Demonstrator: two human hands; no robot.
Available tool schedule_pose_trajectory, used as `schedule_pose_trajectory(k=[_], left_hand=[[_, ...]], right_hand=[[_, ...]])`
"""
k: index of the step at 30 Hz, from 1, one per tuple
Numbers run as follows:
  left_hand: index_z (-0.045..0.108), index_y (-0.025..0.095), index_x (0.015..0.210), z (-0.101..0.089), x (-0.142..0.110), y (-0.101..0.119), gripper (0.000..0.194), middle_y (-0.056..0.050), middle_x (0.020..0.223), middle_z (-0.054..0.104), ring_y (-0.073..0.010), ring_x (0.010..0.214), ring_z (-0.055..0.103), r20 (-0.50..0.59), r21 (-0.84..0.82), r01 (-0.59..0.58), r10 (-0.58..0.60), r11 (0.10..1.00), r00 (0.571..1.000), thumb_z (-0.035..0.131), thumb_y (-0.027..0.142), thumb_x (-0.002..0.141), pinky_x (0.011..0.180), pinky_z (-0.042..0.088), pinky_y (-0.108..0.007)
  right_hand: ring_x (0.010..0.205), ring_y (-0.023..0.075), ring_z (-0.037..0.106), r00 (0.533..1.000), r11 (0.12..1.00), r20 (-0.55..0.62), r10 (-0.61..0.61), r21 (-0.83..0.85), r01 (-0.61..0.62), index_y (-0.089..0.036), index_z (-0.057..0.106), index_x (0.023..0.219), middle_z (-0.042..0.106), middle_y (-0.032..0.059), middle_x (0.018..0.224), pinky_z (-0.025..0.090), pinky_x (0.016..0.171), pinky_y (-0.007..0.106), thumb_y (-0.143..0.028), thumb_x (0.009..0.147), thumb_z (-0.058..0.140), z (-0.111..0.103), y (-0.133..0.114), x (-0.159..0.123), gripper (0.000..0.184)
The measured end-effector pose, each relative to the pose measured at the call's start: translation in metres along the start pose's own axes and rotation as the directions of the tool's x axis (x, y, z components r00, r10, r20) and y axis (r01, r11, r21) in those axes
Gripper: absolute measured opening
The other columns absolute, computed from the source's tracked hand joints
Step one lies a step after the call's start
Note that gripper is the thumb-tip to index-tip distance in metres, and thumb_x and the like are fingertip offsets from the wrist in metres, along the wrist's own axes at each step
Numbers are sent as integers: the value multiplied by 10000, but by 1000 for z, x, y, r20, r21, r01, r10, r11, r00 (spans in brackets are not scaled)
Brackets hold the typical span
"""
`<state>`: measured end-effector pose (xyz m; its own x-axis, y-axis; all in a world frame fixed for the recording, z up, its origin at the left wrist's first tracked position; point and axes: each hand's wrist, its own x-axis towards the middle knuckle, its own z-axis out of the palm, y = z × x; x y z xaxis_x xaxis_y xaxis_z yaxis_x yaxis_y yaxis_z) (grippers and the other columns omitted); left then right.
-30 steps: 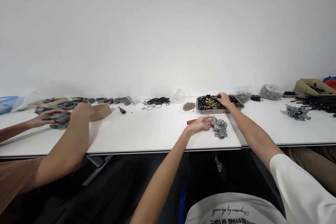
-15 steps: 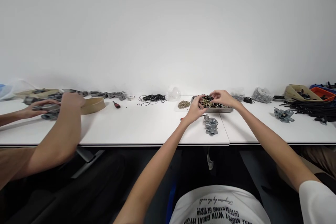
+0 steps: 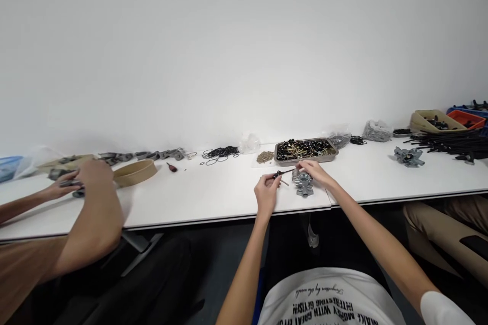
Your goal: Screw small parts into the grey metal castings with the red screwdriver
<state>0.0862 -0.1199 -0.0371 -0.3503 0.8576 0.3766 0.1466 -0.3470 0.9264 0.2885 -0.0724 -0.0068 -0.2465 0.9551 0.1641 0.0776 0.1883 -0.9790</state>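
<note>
My left hand (image 3: 266, 192) pinches the black end of a thin rod-like part (image 3: 286, 172) just above the white table (image 3: 198, 198). My right hand (image 3: 313, 171) pinches the other end of the same part, right above a grey metal carburetor body (image 3: 303, 184) that lies on the table near its front edge. Behind both hands a metal tray (image 3: 306, 150) holds many black and brass small parts. A red-handled tool is mostly hidden behind my left hand.
A heap of brass pieces (image 3: 265, 157) and black rubber rings (image 3: 220, 153) lie left of the tray. Further left a co-worker's hands (image 3: 82, 179) hold a grey part beside a tan ring (image 3: 135, 172). Another carburetor (image 3: 409, 156), black rods (image 3: 450, 144) and bins (image 3: 430, 121) sit to the right.
Both hands have come back from the tray toward me, carrying a thin part between them, and now sit beside and above the carburetor body. The view shifted slightly.
</note>
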Motion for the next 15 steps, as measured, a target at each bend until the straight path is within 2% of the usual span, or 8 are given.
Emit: schedule_pose_trajectory(k=[2, 4, 8, 15], left_hand=[[678, 193, 852, 5, -7, -4, 218, -22, 660, 709, -194, 605, 700, -25, -29, 50, -51, 998, 998, 806, 352, 777, 666, 579, -317], [671, 194, 829, 13, -11, -3, 236, -16, 624, 697, -191, 561, 687, -40, -49, 74, -76, 996, 996, 811, 371, 760, 635, 572, -316], [669, 191, 788, 21, -9, 3, 235, -21, 599, 690, -196, 531, 679, -42, -59, 106, -108, 993, 993, 800, 382, 747, 582, 555, -310], [673, 173, 790, 18, -3, 3, 336, -31, 577, 682, -184, 498, 647, -63, -73, 113, -118, 991, 991, 816, 461, 692, 558, 519, -301]], right_hand=[[784, 239, 681, 997, 991, -42, 59, 123, -53, -193, 722, 822, 749, 103, 875, 571, 678, 363, -570, 892, 685, 11, 17, -2, 385], [742, 228, 663, 994, 982, -92, 62, 183, -44, -198, 710, 793, 735, 78, 814, 545, 649, 343, -606, 835, 719, 17, 24, -5, 410], [760, 218, 650, 989, 984, -145, 11, 179, 15, -213, 665, 745, 712, 52, 794, 533, 680, 330, -644, 783, 741, 20, 27, -7, 439], [760, 215, 647, 982, 984, -191, 5, 175, 29, -214, 682, 793, 706, 53, 799, 534, 672, 324, -739, 771, 705, 20, 36, -3, 526]])
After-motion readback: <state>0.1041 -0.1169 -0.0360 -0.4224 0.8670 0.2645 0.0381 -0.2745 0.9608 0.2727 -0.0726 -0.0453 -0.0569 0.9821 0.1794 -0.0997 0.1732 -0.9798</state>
